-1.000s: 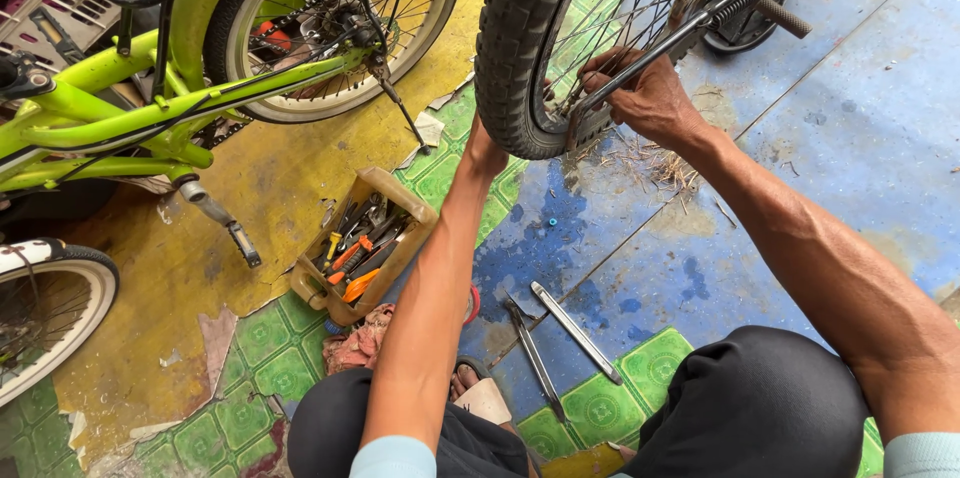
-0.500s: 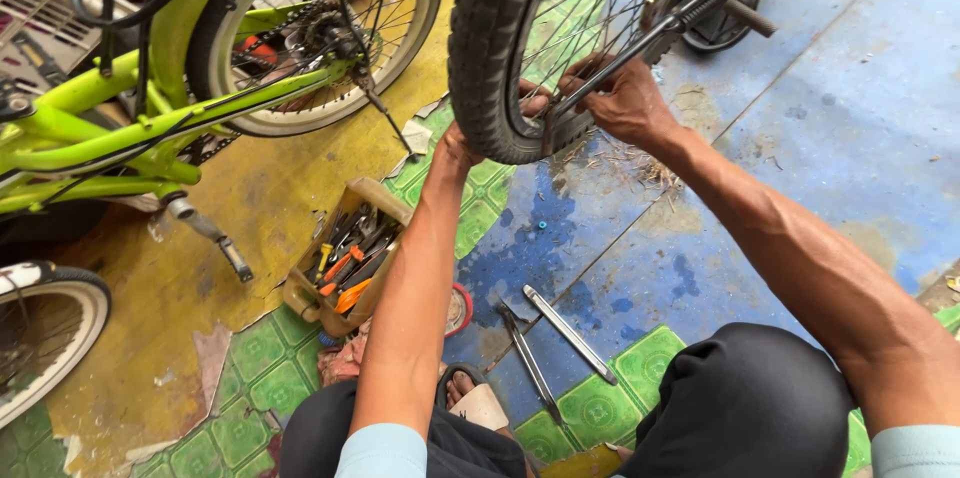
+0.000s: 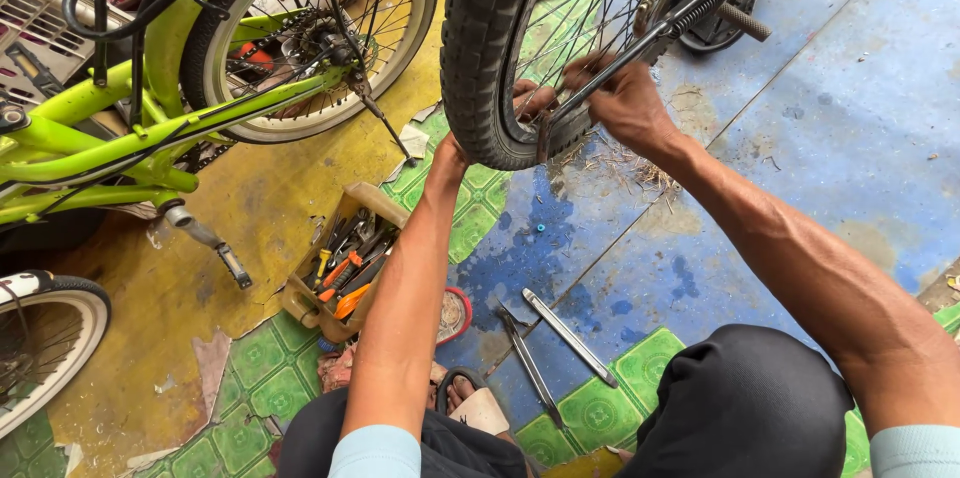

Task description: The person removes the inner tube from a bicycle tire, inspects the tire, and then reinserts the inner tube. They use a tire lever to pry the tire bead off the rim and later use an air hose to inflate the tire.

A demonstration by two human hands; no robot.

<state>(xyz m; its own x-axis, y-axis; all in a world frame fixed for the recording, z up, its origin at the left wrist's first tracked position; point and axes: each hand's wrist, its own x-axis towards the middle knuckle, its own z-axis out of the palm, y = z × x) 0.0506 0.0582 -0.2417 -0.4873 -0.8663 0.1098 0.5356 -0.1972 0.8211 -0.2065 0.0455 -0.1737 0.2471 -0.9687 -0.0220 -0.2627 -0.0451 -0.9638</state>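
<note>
A black knobbly bicycle tyre [image 3: 490, 48] on a spoked wheel stands upright ahead of me. My left hand [image 3: 530, 103] reaches behind the tyre, and only its fingers show inside the rim. My right hand [image 3: 625, 98] grips the spokes and a thin metal stay just inside the rim. Both forearms stretch up from my knees at the bottom of the view.
A lime-green bicycle [image 3: 150, 128] stands at left with its rear wheel [image 3: 310, 33] and a pedal [image 3: 215, 248]. A wooden toolbox [image 3: 340, 273] of orange-handled tools sits by my left arm. Two metal bars [image 3: 560, 338] lie on the blue floor. A white-walled wheel [image 3: 40, 348] is at far left.
The view has shifted so that the wheel and my hands sit a little more to the left. My left hand has gone further behind the tyre; my right hand keeps its grip.
</note>
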